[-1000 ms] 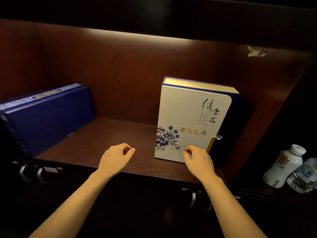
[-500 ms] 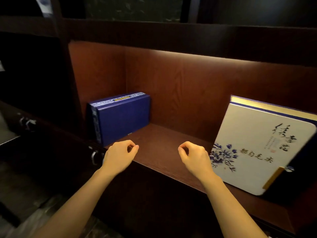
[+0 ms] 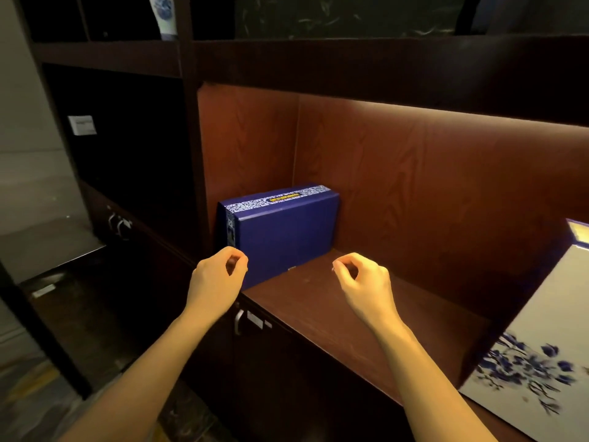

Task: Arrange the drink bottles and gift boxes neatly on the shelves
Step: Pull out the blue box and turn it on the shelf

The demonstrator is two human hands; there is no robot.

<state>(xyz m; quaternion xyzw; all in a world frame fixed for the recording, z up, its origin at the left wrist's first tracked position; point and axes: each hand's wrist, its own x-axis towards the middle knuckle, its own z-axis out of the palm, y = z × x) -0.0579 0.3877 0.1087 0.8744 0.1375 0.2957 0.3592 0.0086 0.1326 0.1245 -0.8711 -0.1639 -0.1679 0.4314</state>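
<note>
Hands hover empty over the front of the reddish-brown wooden shelf [image 3: 334,314]. The left hand [image 3: 215,280] has its fingers loosely curled, grasping nothing, just in front of the lower front corner of the dark blue rectangular gift box [image 3: 287,231]; contact cannot be told. That box stands on edge against the compartment's left wall. The right hand [image 3: 363,283], fingers likewise curled and empty, hangs over bare shelf. At the far right a white gift box with blue flower print [image 3: 538,346] stands tilted.
</note>
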